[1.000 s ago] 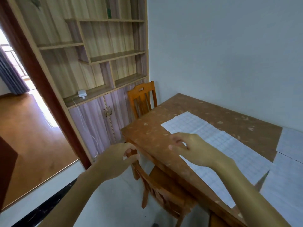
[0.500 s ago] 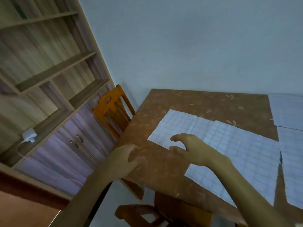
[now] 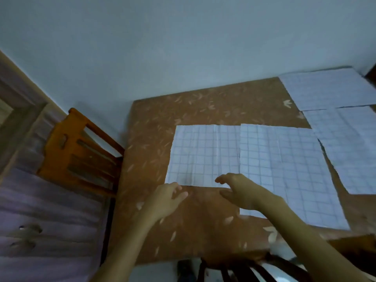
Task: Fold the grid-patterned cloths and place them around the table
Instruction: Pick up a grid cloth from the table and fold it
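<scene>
Table (image 3: 203,220), brown, leaf-printed. Three grid-patterned cloths (image 3: 284,169) lie flat from its centre to the far right corner. A fourth, the left cloth (image 3: 203,153), lies mid-table, touching a neighbour. Left hand (image 3: 168,198) and right hand (image 3: 242,192), fingers relaxed and grasping nothing, hover at its near edge. Probably light, limp and creased, so pinch the near corners.

Bare tabletop (image 3: 203,220) before the cloths (image 3: 203,155); chair (image 3: 81,151) leftward
</scene>
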